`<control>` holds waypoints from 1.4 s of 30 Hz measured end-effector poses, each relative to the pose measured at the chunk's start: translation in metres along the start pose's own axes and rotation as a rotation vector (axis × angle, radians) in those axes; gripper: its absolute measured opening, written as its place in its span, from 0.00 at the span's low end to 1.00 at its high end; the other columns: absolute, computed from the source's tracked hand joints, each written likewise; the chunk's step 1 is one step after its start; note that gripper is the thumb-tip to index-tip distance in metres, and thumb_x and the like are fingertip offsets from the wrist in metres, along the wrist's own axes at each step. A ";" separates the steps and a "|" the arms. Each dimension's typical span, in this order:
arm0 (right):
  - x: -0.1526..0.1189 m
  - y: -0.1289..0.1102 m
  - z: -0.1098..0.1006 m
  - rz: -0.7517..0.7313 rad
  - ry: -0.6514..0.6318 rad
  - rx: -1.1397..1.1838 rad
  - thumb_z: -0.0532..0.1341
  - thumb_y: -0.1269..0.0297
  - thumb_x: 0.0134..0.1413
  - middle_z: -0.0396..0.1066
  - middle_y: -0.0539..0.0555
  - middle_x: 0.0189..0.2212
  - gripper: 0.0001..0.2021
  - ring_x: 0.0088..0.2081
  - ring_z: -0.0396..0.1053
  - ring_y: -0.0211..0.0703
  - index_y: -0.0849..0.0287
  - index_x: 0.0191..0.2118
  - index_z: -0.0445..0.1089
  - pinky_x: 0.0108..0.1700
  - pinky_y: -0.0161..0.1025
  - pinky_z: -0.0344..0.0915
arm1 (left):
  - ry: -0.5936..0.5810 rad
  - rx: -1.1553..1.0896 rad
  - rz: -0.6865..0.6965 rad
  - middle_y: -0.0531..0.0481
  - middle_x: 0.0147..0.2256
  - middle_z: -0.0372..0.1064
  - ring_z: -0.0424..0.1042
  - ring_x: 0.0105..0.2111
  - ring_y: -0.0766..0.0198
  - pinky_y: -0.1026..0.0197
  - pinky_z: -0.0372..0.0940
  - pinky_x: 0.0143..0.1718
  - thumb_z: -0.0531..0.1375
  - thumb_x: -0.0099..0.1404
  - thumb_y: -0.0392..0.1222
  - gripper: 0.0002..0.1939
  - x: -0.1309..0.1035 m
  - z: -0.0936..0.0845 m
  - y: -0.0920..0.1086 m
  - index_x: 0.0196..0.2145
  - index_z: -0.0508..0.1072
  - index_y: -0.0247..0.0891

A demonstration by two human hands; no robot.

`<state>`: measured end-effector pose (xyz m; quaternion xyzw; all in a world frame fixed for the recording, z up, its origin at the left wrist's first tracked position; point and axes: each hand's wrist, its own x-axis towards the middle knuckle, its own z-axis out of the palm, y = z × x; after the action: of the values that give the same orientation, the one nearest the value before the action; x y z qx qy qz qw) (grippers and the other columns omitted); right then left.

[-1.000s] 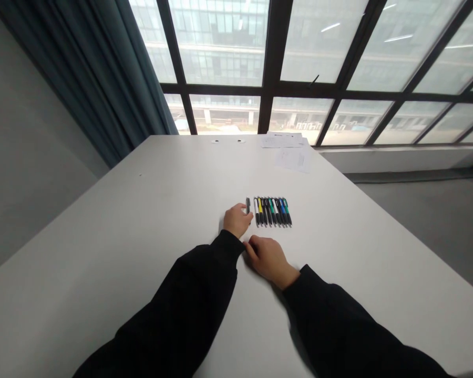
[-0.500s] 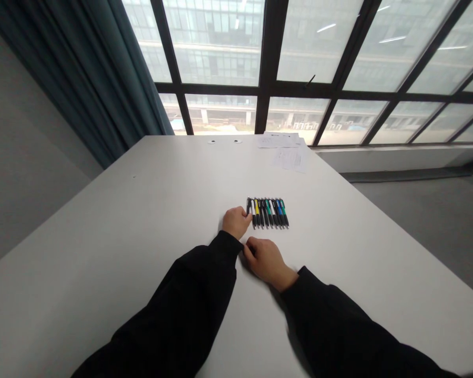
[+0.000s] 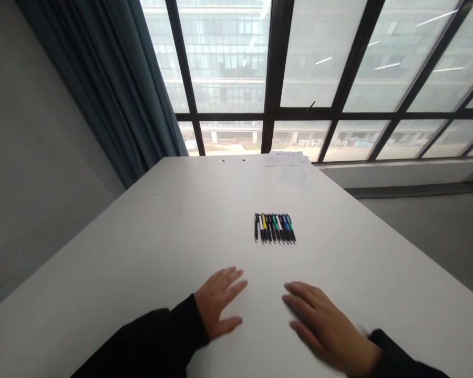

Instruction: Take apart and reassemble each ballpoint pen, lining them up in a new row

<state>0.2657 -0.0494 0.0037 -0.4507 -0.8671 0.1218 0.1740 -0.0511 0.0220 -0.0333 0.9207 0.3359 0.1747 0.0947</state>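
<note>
Pens: slim click pens with black grips and white, yellow, green, blue or black barrels (image 3: 276,229) are lying side by side in one tight row, mid-table, beyond both hands; tips are pointing toward the person.
Left end: an all-black pen (image 3: 256,228) is sitting just beside the white-barrelled one, slight gap showing.
Left hand: bare hand in black sleeve (image 3: 220,304) is opening wide, fingers spread, thumb well apart; nearest to the pens' left end, not touching.
Right hand: bare hand in black sleeve (image 3: 327,325) is blurring a bit, fingers extended close together, thumb apart, grip loose; well apart from the pens.
Table contact: can't tell for either hand.
Table: large smooth white tabletop (image 3: 161,252) is carrying the pens.
Far edge: thin white printed paper sheets (image 3: 287,160) are lying right of centre, near the dark-framed window (image 3: 274,63).
</note>
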 end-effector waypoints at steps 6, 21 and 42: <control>-0.021 -0.007 -0.001 -0.002 -0.049 -0.089 0.56 0.59 0.61 0.55 0.55 0.65 0.28 0.64 0.55 0.55 0.47 0.66 0.55 0.63 0.55 0.57 | -0.210 0.025 0.057 0.43 0.67 0.46 0.48 0.65 0.43 0.40 0.40 0.65 0.62 0.54 0.59 0.45 -0.036 -0.017 0.015 0.66 0.53 0.46; 0.135 0.105 0.010 0.593 0.249 -0.348 0.44 0.54 0.67 0.56 0.67 0.62 0.27 0.62 0.53 0.57 0.62 0.65 0.52 0.59 0.52 0.53 | 0.077 0.082 0.139 0.41 0.64 0.54 0.44 0.66 0.40 0.35 0.31 0.64 0.60 0.56 0.62 0.40 0.160 0.011 -0.016 0.61 0.62 0.40; 0.152 0.100 0.022 0.549 0.059 -0.384 0.42 0.55 0.67 0.47 0.64 0.67 0.29 0.67 0.44 0.61 0.62 0.68 0.46 0.64 0.58 0.42 | -0.014 0.019 -0.016 0.44 0.65 0.52 0.45 0.66 0.41 0.30 0.38 0.62 0.56 0.63 0.54 0.32 0.186 0.031 -0.024 0.62 0.60 0.41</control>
<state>0.2489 0.1313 -0.0241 -0.6952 -0.7151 -0.0143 0.0716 0.0793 0.1597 -0.0214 0.9201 0.3440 0.1642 0.0897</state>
